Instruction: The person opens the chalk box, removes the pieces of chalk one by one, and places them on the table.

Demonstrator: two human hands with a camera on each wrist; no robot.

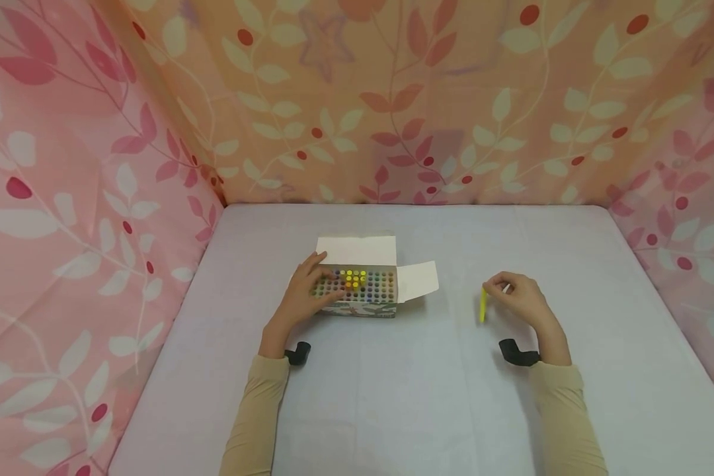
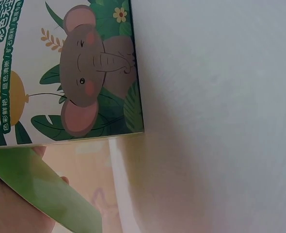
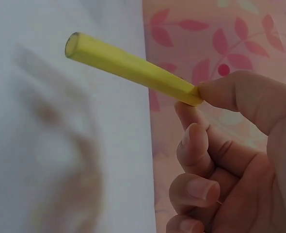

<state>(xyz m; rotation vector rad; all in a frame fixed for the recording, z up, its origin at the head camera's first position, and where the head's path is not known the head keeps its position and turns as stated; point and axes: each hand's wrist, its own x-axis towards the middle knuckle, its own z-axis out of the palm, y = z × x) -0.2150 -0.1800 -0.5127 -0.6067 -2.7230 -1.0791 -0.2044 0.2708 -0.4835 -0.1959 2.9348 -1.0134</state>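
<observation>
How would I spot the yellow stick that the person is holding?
Start at the open crayon box on the pale table, steadied by the left hand. To its right, the right hand pinches one yellow crayon, the only crayon outside the box.

Bench (image 1: 393,410) w/ pale grey-lilac cloth cover, smooth, few faint creases. Enclosed on 3 sides by fabric backdrop (image 1: 428,99): pink/peach, printed w/ cream + red leaves, red berries. Left panel (image 1: 65,231) pinker; back panel more orange, warm glow. Light soft, even, no hard shadows.
</observation>
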